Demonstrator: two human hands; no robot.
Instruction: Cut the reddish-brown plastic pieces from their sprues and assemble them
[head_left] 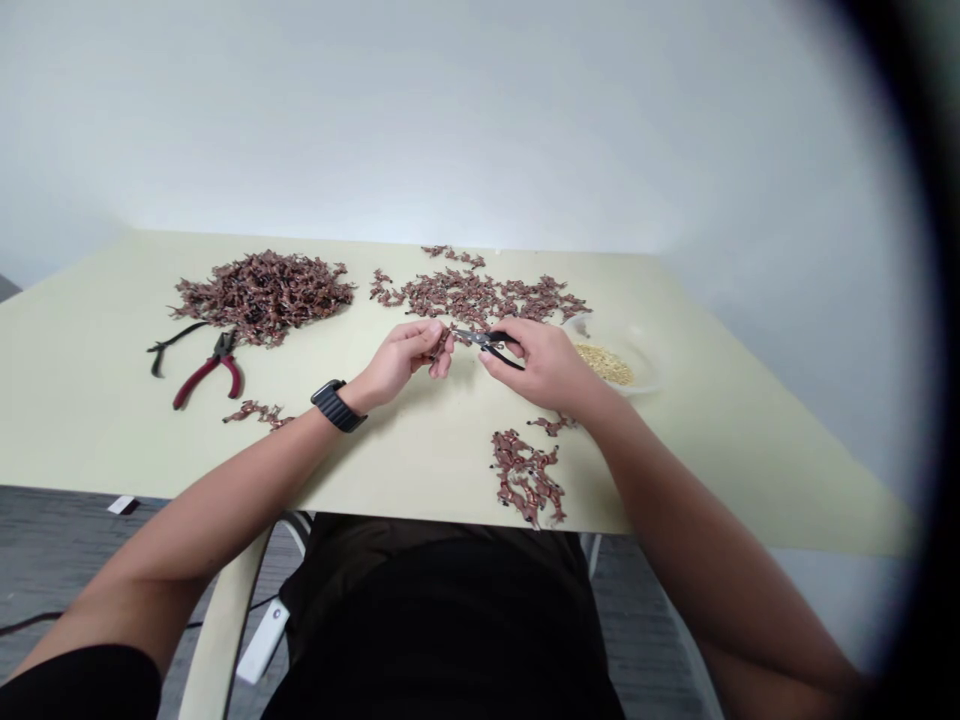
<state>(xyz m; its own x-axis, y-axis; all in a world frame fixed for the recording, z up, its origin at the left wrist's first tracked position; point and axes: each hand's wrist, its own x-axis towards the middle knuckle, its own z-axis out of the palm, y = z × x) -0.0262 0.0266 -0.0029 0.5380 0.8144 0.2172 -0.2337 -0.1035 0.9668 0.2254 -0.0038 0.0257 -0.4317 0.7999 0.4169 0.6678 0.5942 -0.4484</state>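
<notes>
Over the middle of the table, my left hand pinches a small brown figurine, apparently shaped like an animal. My right hand is wrapped around black-handled pliers, whose metal jaws point left and meet the figurine at my left fingertips. Whether the jaws grip any small part there is too fine to make out. Just beyond both hands lies a spread of similar brown figurines. A clear shallow bowl holding tiny gold-coloured pieces sits beside my right wrist, partly hidden by it.
A large heap of brown figurines is at the back left. Before it lie red-handled pliers and a black-handled tool. A few figurines are by my left forearm, and a small group lies near the table's front edge.
</notes>
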